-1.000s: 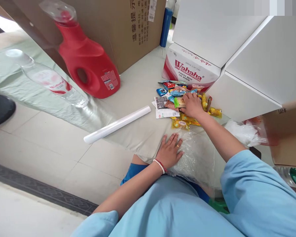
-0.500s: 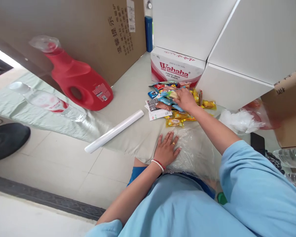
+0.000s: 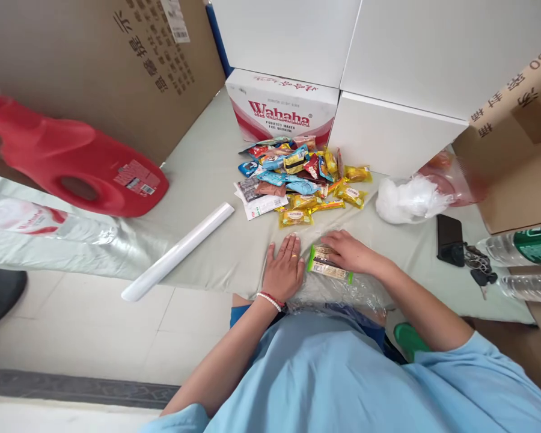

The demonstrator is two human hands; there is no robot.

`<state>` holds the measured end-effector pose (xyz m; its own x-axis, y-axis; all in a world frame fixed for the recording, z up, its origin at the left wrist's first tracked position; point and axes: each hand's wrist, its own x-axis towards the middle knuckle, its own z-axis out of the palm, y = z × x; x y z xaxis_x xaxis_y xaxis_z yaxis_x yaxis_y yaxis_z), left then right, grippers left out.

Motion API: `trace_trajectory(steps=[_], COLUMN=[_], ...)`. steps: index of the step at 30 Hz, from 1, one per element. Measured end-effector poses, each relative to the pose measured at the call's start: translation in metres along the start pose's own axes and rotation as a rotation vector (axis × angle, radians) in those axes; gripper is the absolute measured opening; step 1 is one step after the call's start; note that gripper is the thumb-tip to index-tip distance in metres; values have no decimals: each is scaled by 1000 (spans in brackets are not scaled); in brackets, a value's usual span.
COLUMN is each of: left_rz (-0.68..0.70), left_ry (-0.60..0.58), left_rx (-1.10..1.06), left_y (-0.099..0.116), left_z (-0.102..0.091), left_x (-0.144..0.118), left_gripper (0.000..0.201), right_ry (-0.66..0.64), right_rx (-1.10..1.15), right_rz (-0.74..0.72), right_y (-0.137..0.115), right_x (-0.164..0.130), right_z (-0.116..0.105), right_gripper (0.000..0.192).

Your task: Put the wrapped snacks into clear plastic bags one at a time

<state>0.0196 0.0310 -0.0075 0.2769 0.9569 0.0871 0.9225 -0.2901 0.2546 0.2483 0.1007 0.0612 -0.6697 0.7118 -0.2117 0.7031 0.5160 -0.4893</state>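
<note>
My left hand (image 3: 283, 269) lies flat, fingers stretched forward, at the left edge of a clear plastic sheet (image 3: 342, 293) near the table's front. Just to its right, my right hand (image 3: 352, 252) grips a snack packet (image 3: 327, 269) with green ends and a pale printed middle, low over the sheet. The fingers cover part of the packet's top. Beyond both hands is a heap of snack packets (image 3: 293, 168) in blue, red and yellow wrappers. A yellow packet (image 3: 295, 217) lies at its near side.
Behind the heap stands a white Wahaha box (image 3: 282, 114). A white roll (image 3: 178, 251) and a red jug (image 3: 85, 162) are on the left. To the right are a crumpled white plastic bag (image 3: 410, 199), a phone (image 3: 449, 239), keys (image 3: 480, 264) and water bottles (image 3: 518, 246).
My right hand has come back from the heap to the sheet with the green-ended snack packet. My left hand stays flat on the sheet's edge. The view has shifted right.
</note>
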Motion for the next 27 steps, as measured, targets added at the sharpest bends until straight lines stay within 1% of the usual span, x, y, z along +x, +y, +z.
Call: trace_trajectory(steps=[1, 2, 4, 6, 8, 11, 14, 17, 19, 24, 27], left_rz=[3, 4, 3, 0, -1, -4, -17, -27, -28, -30, -34], left_ry=[1, 3, 9, 8, -3, -26, -42, -48, -47, -51, -52], left_rx=[5, 10, 20, 28, 31, 28, 31, 38, 45, 63, 62], left_y=[0, 0, 0, 1, 2, 3, 4, 4, 5, 5, 5], left_z=[1, 1, 3, 4, 4, 3, 4, 5, 6, 6, 4], left_x=[0, 0, 1, 1, 1, 1, 2, 2, 2, 2, 2], left_gripper=[59, 59, 58, 58, 58, 59, 59, 60, 60, 61, 61], right_ry=[90, 133, 134, 134, 145, 149, 196, 242, 245, 247, 247], right_rx=[-59, -96, -130, -162, -187, -180, -184, -200, -203, -167, -148], right_rz=[49, 83, 112, 125, 136, 146, 111, 71, 84, 190, 151], right_y=[-3, -6, -14, -21, -24, -20, -12, -10, -11, -14, -13], right_x=[-3, -7, -14, -20, -25, -28, -28, -27, -27, -27, -26], right_z=[9, 16, 27, 34, 39, 40, 41, 44, 46, 49, 49], right_gripper=[41, 48, 60, 66, 64, 58, 65, 69, 69, 67, 63])
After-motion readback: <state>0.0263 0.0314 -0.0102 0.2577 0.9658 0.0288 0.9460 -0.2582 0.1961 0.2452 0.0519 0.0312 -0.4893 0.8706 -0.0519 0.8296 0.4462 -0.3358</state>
